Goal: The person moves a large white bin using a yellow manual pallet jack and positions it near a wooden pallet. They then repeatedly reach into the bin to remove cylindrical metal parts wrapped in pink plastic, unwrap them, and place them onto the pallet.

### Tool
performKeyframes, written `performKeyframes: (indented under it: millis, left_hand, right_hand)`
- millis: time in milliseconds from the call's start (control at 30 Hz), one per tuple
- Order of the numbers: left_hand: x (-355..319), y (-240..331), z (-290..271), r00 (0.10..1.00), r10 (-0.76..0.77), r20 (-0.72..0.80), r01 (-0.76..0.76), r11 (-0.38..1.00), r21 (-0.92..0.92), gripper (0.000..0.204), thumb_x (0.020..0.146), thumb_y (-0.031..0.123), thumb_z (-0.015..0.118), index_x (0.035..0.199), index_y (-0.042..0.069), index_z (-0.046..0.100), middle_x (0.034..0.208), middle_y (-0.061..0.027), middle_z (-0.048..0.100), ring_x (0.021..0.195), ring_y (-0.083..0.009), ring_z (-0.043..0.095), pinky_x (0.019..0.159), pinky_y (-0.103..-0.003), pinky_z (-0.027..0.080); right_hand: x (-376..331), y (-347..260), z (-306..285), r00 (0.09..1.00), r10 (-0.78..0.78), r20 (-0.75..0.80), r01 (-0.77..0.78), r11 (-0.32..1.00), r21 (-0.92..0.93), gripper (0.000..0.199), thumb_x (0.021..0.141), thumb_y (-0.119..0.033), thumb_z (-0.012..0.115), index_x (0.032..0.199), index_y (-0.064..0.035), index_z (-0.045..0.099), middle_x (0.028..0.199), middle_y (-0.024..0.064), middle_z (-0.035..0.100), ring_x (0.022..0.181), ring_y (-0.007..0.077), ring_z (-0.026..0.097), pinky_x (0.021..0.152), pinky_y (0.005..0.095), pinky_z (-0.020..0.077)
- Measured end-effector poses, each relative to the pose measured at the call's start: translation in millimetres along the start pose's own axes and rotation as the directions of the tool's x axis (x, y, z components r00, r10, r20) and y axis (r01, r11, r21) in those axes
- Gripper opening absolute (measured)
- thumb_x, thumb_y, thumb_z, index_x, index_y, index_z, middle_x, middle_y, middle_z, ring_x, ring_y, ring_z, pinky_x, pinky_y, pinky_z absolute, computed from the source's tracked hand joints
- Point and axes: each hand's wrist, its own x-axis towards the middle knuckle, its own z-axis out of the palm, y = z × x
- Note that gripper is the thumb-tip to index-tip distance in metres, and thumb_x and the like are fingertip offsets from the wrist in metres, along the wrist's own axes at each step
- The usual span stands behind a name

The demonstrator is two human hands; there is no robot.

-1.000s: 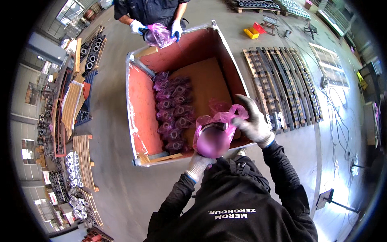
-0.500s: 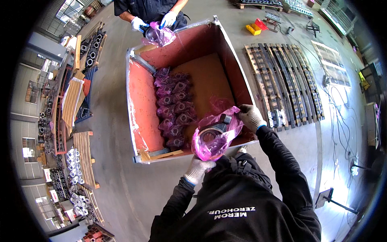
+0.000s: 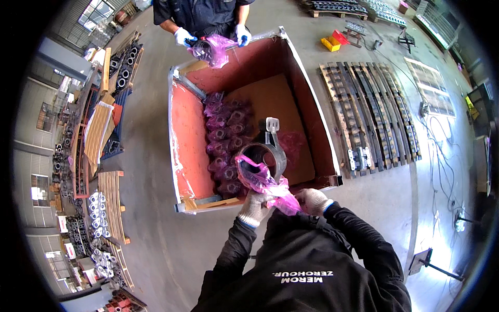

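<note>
Metal ring casting (image 3: 266,154), dark grey with a flat lug standing up at its far side, hangs over the near end of the red-lined crate (image 3: 189,125), partly out of a pink plastic bag (image 3: 262,183). The left hand (image 3: 253,204), in a white knit glove, is clenched on the bunched bag just under the casting. The right hand (image 3: 312,200), gloved the same, grips the bag's tail beside it, the two hands nearly touching above the crate's near edge. Inside the crate, a row of bagged castings (image 3: 224,143) lies along the left wall, on a brown board that covers the bottom. At the far edge, another person's blue-gloved hands (image 3: 212,37) hold a second pink-bagged part (image 3: 210,50). A wooden pallet (image 3: 371,114) lies on the floor to the right of the crate.
</note>
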Motion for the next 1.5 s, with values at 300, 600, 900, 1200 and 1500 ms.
performKeyframes:
  millis: [300, 600, 900, 1200, 1500]
  left_hand:
    - [-5, 19, -12, 0.997, -0.001, 0.081, -0.009, 0.992, 0.124, 0.026, 0.079, -0.007, 0.067, 0.104, 0.001, 0.063, 0.082, -0.0003, 0.060, 0.063, -0.0090, 0.055, 0.058, -0.023, 0.047]
    - [7, 40, -30, 0.717, 0.097, 0.691, -0.640, -0.304, 0.706, 0.041, 0.086, 0.020, 0.076, 0.124, 0.007, 0.066, 0.114, -0.0051, 0.070, 0.100, -0.0189, 0.066, 0.090, -0.037, 0.052]
    - [16, 54, -2, 0.899, -0.005, 0.438, -0.406, -0.386, 0.828, 0.076, 0.081, 0.041, 0.078, 0.140, 0.004, 0.048, 0.134, -0.0184, 0.059, 0.125, -0.0347, 0.057, 0.110, -0.044, 0.043]
    - [49, 104, 38, 0.874, -0.484, 0.033, -0.281, -0.451, 0.847, 0.075, 0.062, 0.021, 0.079, 0.125, -0.005, 0.050, 0.111, -0.0316, 0.065, 0.107, -0.0437, 0.065, 0.088, -0.048, 0.055]
    - [72, 125, 27, 0.844, -0.358, 0.398, -0.313, 0.273, 0.910, 0.074, 0.082, 0.023, 0.083, 0.143, -0.002, 0.050, 0.133, -0.0184, 0.062, 0.125, -0.0247, 0.059, 0.108, -0.036, 0.046]
  right_hand:
    - [-7, -10, -160, 0.893, 0.102, -0.439, 0.204, 0.778, 0.594, 0.075, 0.084, 0.005, 0.063, 0.155, -0.0057, 0.040, 0.147, 0.0121, 0.056, 0.136, 0.0211, 0.052, 0.117, 0.0340, 0.0382]
    - [7, -124, -232, 0.983, -0.129, -0.133, 0.105, 0.979, -0.172, 0.093, 0.079, -0.027, 0.085, 0.154, -0.0011, 0.036, 0.153, 0.0232, 0.044, 0.139, 0.0371, 0.046, 0.117, 0.0416, 0.0394]
    - [12, -85, -156, 0.995, 0.039, 0.095, 0.010, 0.883, -0.469, 0.100, 0.071, -0.033, 0.084, 0.150, 0.0042, 0.034, 0.131, 0.0276, 0.057, 0.120, 0.0443, 0.058, 0.102, 0.0472, 0.0503]
    - [-2, -43, -35, 0.963, 0.178, -0.201, -0.144, 0.975, 0.168, 0.083, 0.067, -0.030, 0.089, 0.133, 0.0022, 0.050, 0.124, 0.0234, 0.063, 0.117, 0.0382, 0.062, 0.102, 0.0434, 0.0497]
    - [-17, -44, -20, 0.852, 0.508, -0.127, -0.390, 0.777, 0.493, 0.079, 0.066, -0.016, 0.088, 0.132, 0.0009, 0.048, 0.121, 0.0163, 0.066, 0.114, 0.0241, 0.063, 0.098, 0.0356, 0.0518]
